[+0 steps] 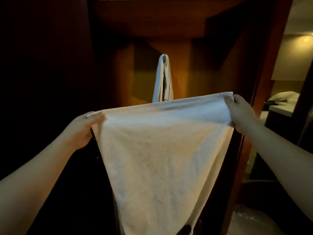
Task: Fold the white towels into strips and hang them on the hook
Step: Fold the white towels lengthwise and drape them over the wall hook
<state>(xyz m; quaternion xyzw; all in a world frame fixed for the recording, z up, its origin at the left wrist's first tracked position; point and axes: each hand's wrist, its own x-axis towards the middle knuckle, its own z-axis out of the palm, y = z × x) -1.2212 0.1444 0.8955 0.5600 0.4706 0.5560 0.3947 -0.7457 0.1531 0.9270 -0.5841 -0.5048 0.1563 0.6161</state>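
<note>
Head view: left hand (81,131) and right hand (240,112) each pinch a white towel (160,150) corner; uneven tension risks a skewed fold.

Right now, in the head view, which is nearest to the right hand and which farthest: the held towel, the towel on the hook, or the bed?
1. Held towel: its top corner is pinched in the right hand.
2. Bed: to the right, through the doorway.
3. Towel on the hook: left of the hand, on the back panel; close to the bed's rank, hard to call.
</note>
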